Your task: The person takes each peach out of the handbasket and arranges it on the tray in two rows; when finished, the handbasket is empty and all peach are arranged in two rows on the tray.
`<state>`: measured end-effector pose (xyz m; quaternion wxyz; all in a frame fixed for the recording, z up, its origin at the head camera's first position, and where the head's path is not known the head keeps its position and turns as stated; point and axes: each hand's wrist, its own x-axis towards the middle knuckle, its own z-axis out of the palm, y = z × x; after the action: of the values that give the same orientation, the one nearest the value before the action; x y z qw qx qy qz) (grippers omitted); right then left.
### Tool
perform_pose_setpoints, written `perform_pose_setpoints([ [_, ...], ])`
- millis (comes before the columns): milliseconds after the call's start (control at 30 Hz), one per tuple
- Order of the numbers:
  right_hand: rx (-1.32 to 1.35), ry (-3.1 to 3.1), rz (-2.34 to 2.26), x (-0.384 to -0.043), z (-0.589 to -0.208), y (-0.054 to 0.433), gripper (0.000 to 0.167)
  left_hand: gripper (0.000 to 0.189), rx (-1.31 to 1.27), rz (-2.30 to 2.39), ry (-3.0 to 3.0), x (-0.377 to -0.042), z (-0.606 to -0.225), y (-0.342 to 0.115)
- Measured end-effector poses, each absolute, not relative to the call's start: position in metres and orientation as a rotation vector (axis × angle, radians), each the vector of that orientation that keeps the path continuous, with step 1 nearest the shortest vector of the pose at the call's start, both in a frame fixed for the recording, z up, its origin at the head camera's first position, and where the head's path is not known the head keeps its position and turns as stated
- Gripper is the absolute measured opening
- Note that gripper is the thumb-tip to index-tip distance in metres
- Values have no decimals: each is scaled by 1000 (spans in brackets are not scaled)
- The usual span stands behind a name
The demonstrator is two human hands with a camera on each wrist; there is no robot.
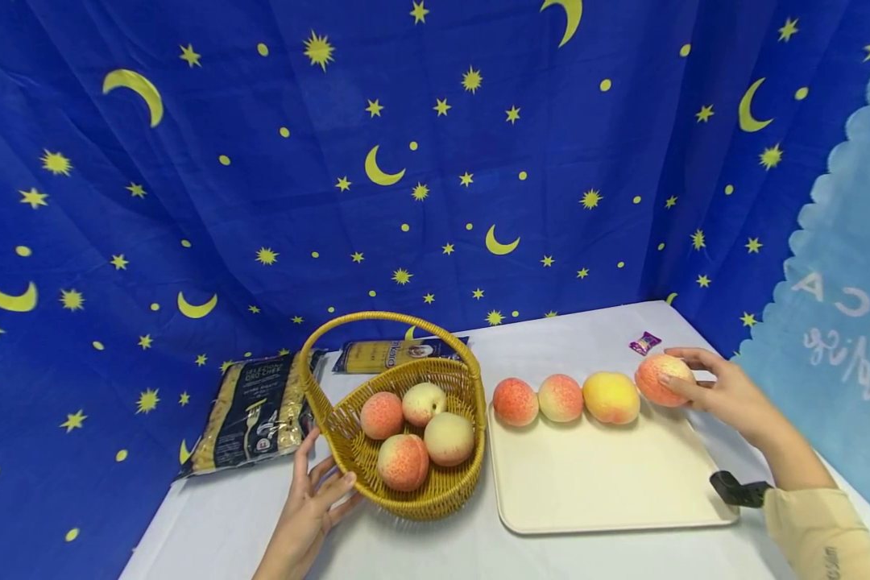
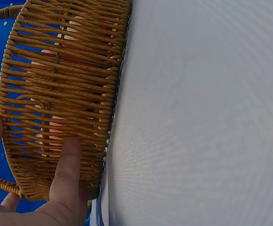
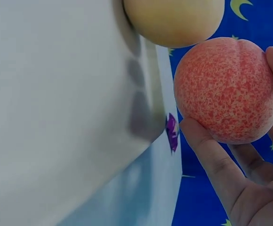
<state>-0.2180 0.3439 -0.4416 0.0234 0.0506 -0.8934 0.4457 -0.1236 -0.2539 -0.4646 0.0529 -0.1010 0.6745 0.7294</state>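
Four peaches: round, blushed red to cream (image 1: 403, 463), grouped inside a golden-brown woven wicker basket (image 1: 435, 506), whose raised walls probably stop them rolling away.
Left hand: relaxed, fingers spread (image 1: 308, 503), touching the basket's outer side, seemingly to steady it; the left wrist view crops it, so how hard it presses is unclear.
Right hand: thumb and fingers (image 1: 725, 395) curved around a speckled red-and-yellow peach (image 1: 656, 383), a grip that suits something round and ready to roll.
Held peach: at the far right corner of a cream rectangular tray (image 1: 609, 483), apparently raised, just beside the yellow-orange peach (image 1: 612, 398).
Tray row: that one and two red-blushed peaches (image 1: 561, 398) line the far edge, perhaps kept there by the rim.
Table: white cloth (image 1: 406, 556); a navy-and-clear pasta bag (image 1: 254, 411), a blue-and-yellow packet (image 1: 399, 354) behind the basket, a shiny purple wrapped sweet (image 1: 645, 344) beyond the tray.
Room: deep blue curtain with yellow moons and stars (image 1: 406, 209); pale blue scalloped cloth (image 1: 826, 322) at right.
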Motion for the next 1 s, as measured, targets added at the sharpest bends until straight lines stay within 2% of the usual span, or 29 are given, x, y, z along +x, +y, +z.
perform_pose_setpoints([
  [567,120,-2814,1372,-225,-458,345,69,104,-305,2207,2059,-124,-464,-254],
  [1000,110,-2854,1330,-229,-456,343,72,105,-326,2200,2061,-123,-464,-254],
])
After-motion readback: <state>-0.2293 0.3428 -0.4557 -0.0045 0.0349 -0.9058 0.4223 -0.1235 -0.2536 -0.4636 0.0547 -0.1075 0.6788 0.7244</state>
